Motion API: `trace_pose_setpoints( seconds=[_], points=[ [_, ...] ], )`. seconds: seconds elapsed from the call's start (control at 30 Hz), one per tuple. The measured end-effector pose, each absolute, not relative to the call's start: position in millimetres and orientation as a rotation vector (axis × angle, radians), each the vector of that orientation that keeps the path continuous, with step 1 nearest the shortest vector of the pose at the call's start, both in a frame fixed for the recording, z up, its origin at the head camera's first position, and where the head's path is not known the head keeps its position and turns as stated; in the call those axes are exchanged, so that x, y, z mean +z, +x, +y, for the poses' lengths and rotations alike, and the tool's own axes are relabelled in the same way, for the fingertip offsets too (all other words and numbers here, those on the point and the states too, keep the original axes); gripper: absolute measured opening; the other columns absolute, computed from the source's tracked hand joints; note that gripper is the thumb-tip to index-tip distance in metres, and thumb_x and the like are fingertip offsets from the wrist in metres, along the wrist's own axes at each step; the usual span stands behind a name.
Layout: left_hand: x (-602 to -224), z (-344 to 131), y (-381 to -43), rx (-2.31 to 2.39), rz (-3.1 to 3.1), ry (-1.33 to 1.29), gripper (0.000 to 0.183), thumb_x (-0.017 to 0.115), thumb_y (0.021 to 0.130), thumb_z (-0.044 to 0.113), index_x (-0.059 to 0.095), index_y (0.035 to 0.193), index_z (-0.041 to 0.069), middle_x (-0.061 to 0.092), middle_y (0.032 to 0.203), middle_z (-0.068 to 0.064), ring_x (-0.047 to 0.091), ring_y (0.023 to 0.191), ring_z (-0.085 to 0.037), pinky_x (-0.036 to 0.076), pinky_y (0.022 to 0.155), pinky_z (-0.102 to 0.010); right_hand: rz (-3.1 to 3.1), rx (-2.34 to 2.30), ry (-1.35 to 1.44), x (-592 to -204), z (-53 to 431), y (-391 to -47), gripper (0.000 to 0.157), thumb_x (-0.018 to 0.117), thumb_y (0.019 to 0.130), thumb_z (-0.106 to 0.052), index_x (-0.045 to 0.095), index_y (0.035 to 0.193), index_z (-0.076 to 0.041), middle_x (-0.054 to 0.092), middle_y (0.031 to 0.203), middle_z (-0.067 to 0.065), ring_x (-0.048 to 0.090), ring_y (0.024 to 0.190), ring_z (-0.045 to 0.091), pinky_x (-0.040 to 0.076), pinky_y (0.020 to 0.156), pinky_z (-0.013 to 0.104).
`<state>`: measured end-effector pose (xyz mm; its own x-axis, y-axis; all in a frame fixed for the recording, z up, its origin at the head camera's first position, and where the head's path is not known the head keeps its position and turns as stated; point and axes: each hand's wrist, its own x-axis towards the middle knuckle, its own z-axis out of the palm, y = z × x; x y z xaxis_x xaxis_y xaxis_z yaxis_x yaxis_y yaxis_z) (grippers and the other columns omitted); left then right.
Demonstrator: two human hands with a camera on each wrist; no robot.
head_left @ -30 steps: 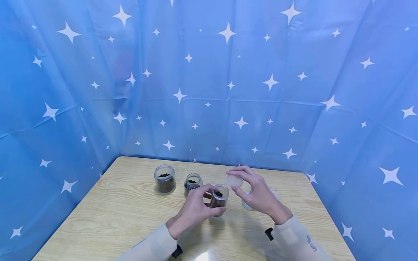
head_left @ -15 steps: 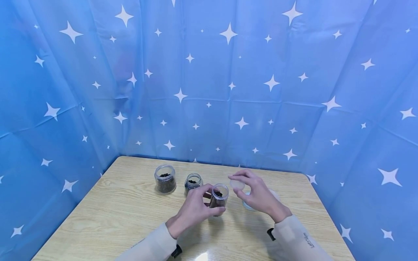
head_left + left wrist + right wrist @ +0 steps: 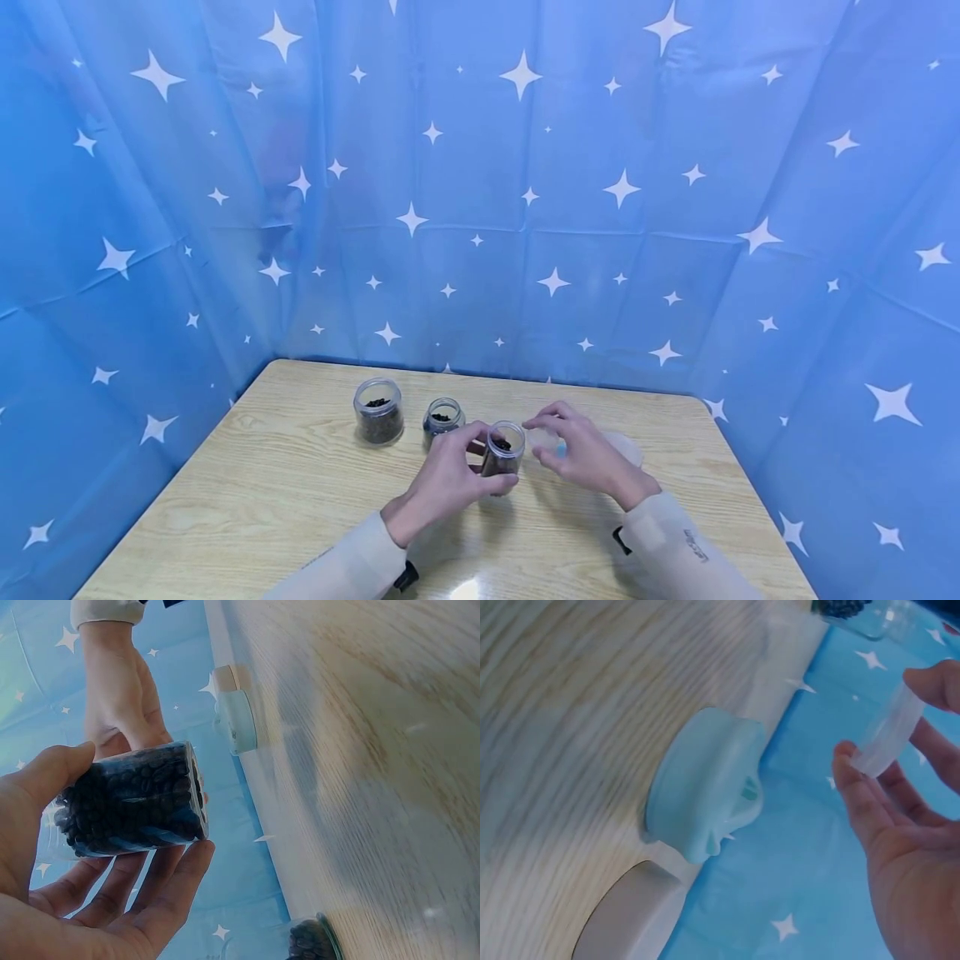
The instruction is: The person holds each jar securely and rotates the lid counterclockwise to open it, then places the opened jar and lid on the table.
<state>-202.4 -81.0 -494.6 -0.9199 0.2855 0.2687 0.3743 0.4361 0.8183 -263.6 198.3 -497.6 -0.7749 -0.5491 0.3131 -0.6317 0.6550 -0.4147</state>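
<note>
My left hand [image 3: 447, 475] grips a clear jar [image 3: 503, 458] without a lid, thumb on one side and fingers curled round the other. Dark beans [image 3: 135, 799] fill much of it, as the left wrist view shows. Just right of the jar's mouth, my right hand [image 3: 588, 457] pinches a round translucent lid [image 3: 891, 733] by its edge between thumb and fingers. In the head view this lid is faint and partly covered by the fingers. Left of the held jar stand a small open jar [image 3: 442, 417] and a wider open jar [image 3: 378, 417], both with dark contents.
A light-blue lid [image 3: 701, 784] with a raised top lies on the wooden table [image 3: 247, 483], mostly hidden behind my right hand in the head view. Beside it lies a whitish lid [image 3: 634, 911]. A blue star-patterned curtain [image 3: 480, 183] hangs behind the table.
My right hand has come down a little with the translucent lid, to beside the jar's mouth. The left hand and its jar have stayed in place.
</note>
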Motion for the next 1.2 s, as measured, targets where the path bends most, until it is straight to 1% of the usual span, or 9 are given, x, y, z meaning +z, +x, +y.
trace_pose_setpoints(
  seconds=[0.17, 0.33, 0.4, 0.57, 0.67, 0.8, 1.03, 1.2],
  points=[
    [-494.5, -81.7, -202.5, -1.516, -2.59, -0.588, 0.049, 0.103, 0.089, 0.041, 0.077, 0.127, 0.023, 0.083, 0.134, -0.003, 0.086, 0.114, -0.03, 0.071, 0.089, -0.032, -2.73, 0.72, 1.027, -504.6, 195.6, -268.2, 0.037, 0.087, 0.105, -0.015, 0.08, 0.141, -0.015, 0.073, 0.142, 0.006, 0.075, 0.132, 0.031, 0.065, 0.111, 0.059],
    [-494.4, -82.2, -202.9, -1.512, -2.592, -0.583, 0.049, 0.103, 0.089, 0.041, 0.077, 0.127, 0.024, 0.083, 0.133, -0.002, 0.085, 0.115, -0.03, 0.072, 0.089, -0.033, -2.787, 0.698, 1.05, -509.0, 192.6, -271.1, 0.038, 0.086, 0.105, -0.016, 0.079, 0.141, -0.01, 0.074, 0.141, 0.008, 0.075, 0.132, 0.033, 0.065, 0.113, 0.06],
    [-494.3, -82.4, -203.4, -1.519, -2.588, -0.582, 0.049, 0.103, 0.089, 0.041, 0.077, 0.127, 0.024, 0.083, 0.134, -0.003, 0.085, 0.115, -0.031, 0.072, 0.088, -0.032, -2.819, 0.686, 1.042, -509.8, 191.2, -271.7, 0.039, 0.086, 0.104, -0.017, 0.079, 0.142, -0.008, 0.074, 0.141, 0.009, 0.075, 0.131, 0.033, 0.065, 0.114, 0.058],
    [-494.1, -82.8, -204.0, -1.528, -2.579, -0.58, 0.049, 0.104, 0.089, 0.039, 0.077, 0.127, 0.023, 0.083, 0.134, -0.004, 0.085, 0.115, -0.032, 0.071, 0.087, -0.031, -2.845, 0.645, 1.056, -511.9, 188.0, -273.7, 0.038, 0.088, 0.103, -0.014, 0.081, 0.139, -0.006, 0.074, 0.137, 0.011, 0.077, 0.124, 0.032, 0.068, 0.11, 0.054],
    [-494.2, -82.6, -204.1, -1.515, -2.578, -0.577, 0.048, 0.103, 0.089, 0.039, 0.077, 0.126, 0.023, 0.083, 0.132, -0.003, 0.085, 0.114, -0.031, 0.072, 0.088, -0.034, -2.849, 0.63, 1.065, -512.8, 187.0, -274.4, 0.035, 0.089, 0.101, -0.012, 0.082, 0.135, -0.006, 0.074, 0.134, 0.011, 0.078, 0.121, 0.031, 0.069, 0.107, 0.052],
    [-494.1, -81.9, -204.5, -1.504, -2.569, -0.573, 0.047, 0.103, 0.09, 0.037, 0.077, 0.126, 0.022, 0.082, 0.131, -0.002, 0.085, 0.115, -0.03, 0.073, 0.091, -0.038, -2.852, 0.591, 1.068, -515.6, 186.8, -274.6, 0.033, 0.092, 0.099, -0.014, 0.084, 0.131, -0.009, 0.075, 0.13, 0.009, 0.079, 0.117, 0.029, 0.069, 0.104, 0.053],
    [-494.5, -80.6, -207.0, -1.511, -2.549, -0.55, 0.046, 0.102, 0.092, 0.033, 0.076, 0.129, 0.021, 0.081, 0.133, -0.001, 0.084, 0.121, -0.029, 0.072, 0.093, -0.032, -2.868, 0.495, 1.05, -520.7, 185.0, -272.0, 0.031, 0.094, 0.099, -0.02, 0.086, 0.128, -0.014, 0.077, 0.128, 0.007, 0.077, 0.115, 0.028, 0.066, 0.102, 0.058],
    [-495.0, -79.5, -210.2, -1.509, -2.547, -0.53, 0.05, 0.102, 0.092, 0.031, 0.076, 0.134, 0.019, 0.081, 0.136, -0.003, 0.084, 0.123, -0.03, 0.072, 0.094, -0.032, -2.868, 0.478, 1.044, -520.8, 184.3, -271.5, 0.035, 0.095, 0.097, -0.023, 0.086, 0.128, -0.013, 0.079, 0.128, 0.008, 0.076, 0.116, 0.031, 0.065, 0.103, 0.064]
  ],
)
